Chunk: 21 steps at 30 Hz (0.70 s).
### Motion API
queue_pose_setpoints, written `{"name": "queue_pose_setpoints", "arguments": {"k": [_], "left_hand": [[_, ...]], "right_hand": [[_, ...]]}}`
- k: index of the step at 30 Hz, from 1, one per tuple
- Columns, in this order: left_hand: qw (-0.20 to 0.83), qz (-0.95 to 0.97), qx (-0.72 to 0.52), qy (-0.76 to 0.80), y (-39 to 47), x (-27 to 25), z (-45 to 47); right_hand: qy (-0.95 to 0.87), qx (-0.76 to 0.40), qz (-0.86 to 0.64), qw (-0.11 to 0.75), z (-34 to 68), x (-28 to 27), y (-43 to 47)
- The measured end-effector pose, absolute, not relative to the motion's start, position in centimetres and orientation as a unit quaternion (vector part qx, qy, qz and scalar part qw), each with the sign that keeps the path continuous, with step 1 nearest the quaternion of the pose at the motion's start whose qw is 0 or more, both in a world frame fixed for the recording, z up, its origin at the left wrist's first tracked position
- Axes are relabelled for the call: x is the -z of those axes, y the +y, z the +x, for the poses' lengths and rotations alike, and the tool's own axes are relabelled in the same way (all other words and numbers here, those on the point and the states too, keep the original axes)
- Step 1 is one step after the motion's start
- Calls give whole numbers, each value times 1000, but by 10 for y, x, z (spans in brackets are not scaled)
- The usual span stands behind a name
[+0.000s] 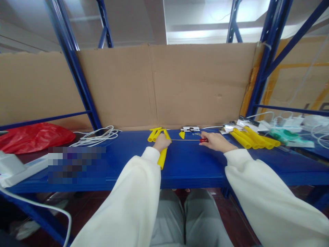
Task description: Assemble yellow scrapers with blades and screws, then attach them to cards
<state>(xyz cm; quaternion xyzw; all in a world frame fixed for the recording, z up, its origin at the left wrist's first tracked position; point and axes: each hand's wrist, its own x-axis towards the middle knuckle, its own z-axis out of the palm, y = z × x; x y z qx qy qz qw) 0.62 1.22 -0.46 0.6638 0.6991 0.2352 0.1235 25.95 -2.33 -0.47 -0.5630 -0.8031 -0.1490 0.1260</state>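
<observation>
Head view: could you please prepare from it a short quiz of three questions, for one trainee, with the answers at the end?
1. Multiple choice. What does the right hand hold? A) a red plastic bag; B) a red-handled tool; C) a white plug.
2. True or false: the coiled white cable lies to the left of the left hand.
3. Fill in: the tubular part in the left hand is coloured ____.
Key: 1 B; 2 true; 3 yellow.

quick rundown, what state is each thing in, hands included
left hand: closed around a yellow tube
right hand: gripping the screwdriver
screwdriver: held, shaft pointing toward left hand
red plastic: crumpled
white cable: loosely coiled
yellow tubes at right: lying together
cardboard panel: standing upright
</observation>
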Motion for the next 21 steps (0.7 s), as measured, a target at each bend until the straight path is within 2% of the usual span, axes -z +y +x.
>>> {"name": "queue_pose_setpoints", "arguments": {"k": [15,21], "left_hand": [[93,675,-225,696,16,8,5],[54,689,-218,688,17,9,6]], "right_hand": [[-806,105,-575,90,258,5,-23],[-814,137,-549,127,261,7,-21]]}}
